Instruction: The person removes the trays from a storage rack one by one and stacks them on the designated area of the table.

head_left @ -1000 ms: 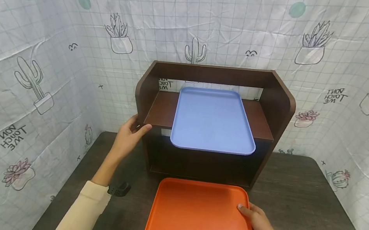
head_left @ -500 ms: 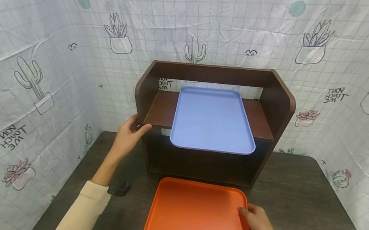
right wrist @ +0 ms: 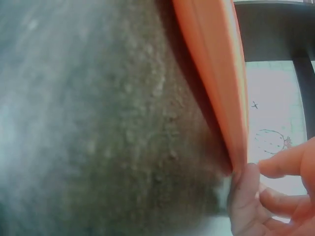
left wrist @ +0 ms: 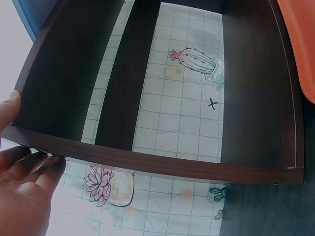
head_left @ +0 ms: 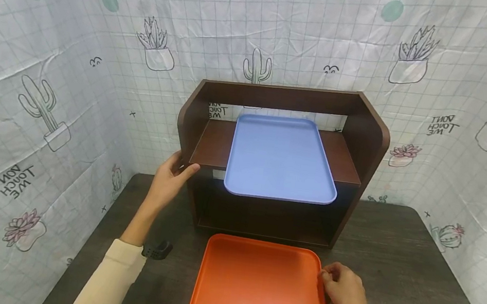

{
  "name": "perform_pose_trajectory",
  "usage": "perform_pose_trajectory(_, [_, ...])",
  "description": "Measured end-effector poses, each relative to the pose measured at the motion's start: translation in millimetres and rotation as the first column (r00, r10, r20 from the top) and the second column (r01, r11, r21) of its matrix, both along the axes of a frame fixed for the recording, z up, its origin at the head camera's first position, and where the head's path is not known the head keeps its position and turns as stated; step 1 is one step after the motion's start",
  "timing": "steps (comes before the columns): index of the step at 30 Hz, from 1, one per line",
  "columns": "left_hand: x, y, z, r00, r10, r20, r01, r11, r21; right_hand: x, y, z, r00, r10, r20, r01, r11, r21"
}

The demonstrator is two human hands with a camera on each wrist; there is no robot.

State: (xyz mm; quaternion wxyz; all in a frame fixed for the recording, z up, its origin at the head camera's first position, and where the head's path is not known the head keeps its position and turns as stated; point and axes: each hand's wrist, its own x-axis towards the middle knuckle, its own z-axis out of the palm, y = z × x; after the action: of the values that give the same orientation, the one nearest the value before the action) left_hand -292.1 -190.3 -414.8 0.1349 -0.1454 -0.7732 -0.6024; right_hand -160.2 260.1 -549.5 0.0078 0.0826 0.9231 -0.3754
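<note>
A dark brown two-tier shelf (head_left: pixel 373 139) stands on the table, and a light blue tray (head_left: pixel 282 160) lies on its upper board, its near end jutting past the front edge. My left hand (head_left: pixel 167 180) holds the shelf's left side panel, thumb on the inner side and fingers on the outer, as the left wrist view also shows. In front of the shelf, an orange tray (head_left: pixel 261 289) lies on the table. At its right edge, my right hand (head_left: pixel 345 291) pinches the rim with curled fingers. The right wrist view shows fingertips (right wrist: pixel 247 179) at the tray's corner.
The dark wooden table (head_left: pixel 408 279) extends to both sides of the shelf. White cloth (head_left: pixel 324 44) printed with cacti encloses the back and sides. The lower compartment (head_left: pixel 262 217) sits under the blue tray. A black wristband (head_left: pixel 158 250) is on the left wrist.
The orange tray has shifted slightly left. My right thumb has drawn back from the tray's surface to its rim, with the fingers more curled. The left hand and blue tray stay put.
</note>
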Motion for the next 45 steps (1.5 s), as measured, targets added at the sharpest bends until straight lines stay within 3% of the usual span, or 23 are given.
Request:
perform_pose_trajectory(11, [0.4, 0.8, -1.4, 1.0, -0.001, -0.007, 0.001, 1.0, 0.002, 1.3, 0, -1.5, 0.999, 0.003, 0.034, -0.001, 0.998, -0.063])
perform_pose_trajectory(26, [0.4, 0.8, -0.1, 1.0, 0.001, -0.012, -0.001, 1.0, -0.007, 1.7, -1, -4.9, 0.999, 0.015, -0.033, -0.015, 1.0, -0.027])
perform_pose_trajectory(34, [0.2, 0.6, -0.5, 1.0, 0.003, -0.004, -0.003, 1.0, -0.008, -0.8, 0, -2.6, 1.0, 0.014, 0.007, -0.013, 0.999, -0.053])
perform_pose_trajectory(40, [0.4, 0.3, 0.4, 1.0, -0.003, -0.001, 0.003, 1.0, -0.008, 0.1, 2, 5.6, 1.0, 0.026, -0.009, -0.026, 0.998, -0.065])
perform_pose_trajectory(45, [1.0, 0.0, 1.2, 1.0, -0.003, -0.001, 0.003, 1.0, -0.008, 2.5, 1, 24.7, 0.997, 0.06, -0.049, -0.065, 0.991, -0.116])
